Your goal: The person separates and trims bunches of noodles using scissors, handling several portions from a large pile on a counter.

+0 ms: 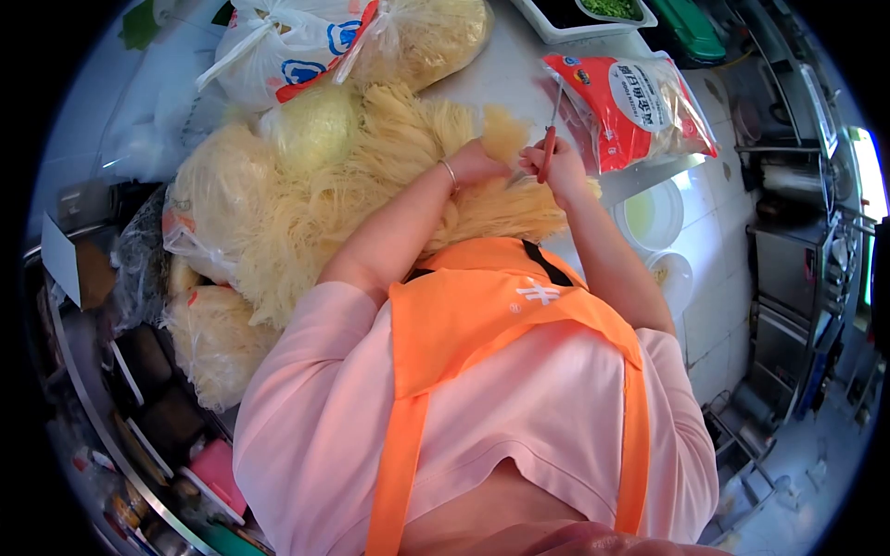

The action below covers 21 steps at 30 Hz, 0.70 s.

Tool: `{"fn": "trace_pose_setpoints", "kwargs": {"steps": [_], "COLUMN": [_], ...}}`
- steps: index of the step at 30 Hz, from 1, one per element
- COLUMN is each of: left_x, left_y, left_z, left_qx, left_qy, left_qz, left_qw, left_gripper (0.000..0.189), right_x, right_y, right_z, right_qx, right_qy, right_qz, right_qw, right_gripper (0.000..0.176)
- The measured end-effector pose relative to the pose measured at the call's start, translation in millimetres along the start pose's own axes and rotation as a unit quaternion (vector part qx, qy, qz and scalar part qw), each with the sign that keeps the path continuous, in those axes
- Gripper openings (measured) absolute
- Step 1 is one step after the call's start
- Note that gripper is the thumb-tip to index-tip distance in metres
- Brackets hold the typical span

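Observation:
My left hand (477, 165), with a bracelet at the wrist, is closed around a bunch of pale yellow dried noodles (506, 135), whose ends stick up past the fingers. Close beside it, my right hand (562, 178) grips red-handled scissors (547, 154), their thin metal blade pointing away from me. Both hands are over a large heap of loose thin noodles (371, 176) that spreads left across the table. The fingers of my left hand are partly hidden by the noodles.
Plastic bags of noodles (222, 199) stand left of the heap, with a white carrier bag (278, 46) behind. A red printed food package (635, 107) lies to the right. Farther back is a white tray (593, 30). White tubs (652, 215) stand lower, beyond the table's right edge.

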State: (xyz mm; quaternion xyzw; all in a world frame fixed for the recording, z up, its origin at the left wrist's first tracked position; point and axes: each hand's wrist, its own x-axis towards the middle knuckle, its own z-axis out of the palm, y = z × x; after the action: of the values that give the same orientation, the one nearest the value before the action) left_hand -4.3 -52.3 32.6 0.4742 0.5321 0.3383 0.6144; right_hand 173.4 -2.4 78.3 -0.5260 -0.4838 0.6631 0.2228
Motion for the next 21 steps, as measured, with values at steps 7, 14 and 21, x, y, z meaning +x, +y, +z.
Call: {"fn": "trace_pose_setpoints", "kwargs": {"steps": [7, 14, 21], "left_x": [-7.7, -8.3, -12.0], "left_y": [-12.8, -25.5, -18.1], "left_z": [-12.4, -25.0, -23.7], "left_qx": [-0.223, -0.244, -0.208], "left_qy": [-0.037, -0.109, -0.118], "left_qz": [0.008, 0.02, 0.021], "left_qw": [0.974, 0.963, 0.971], "left_gripper": [0.046, 0.043, 0.025], "right_x": [-34.5, -67.2, -62.6], "right_y": [1.1, 21.4, 18.0], "right_z": [-51.3, -58.5, -44.5], "right_qx": [-0.042, 0.0, 0.006], "right_qy": [-0.081, -0.348, -0.404], "right_qz": [0.044, 0.072, 0.081], "right_qw": [0.995, 0.935, 0.911], "right_gripper": [0.036, 0.065, 0.069]}}
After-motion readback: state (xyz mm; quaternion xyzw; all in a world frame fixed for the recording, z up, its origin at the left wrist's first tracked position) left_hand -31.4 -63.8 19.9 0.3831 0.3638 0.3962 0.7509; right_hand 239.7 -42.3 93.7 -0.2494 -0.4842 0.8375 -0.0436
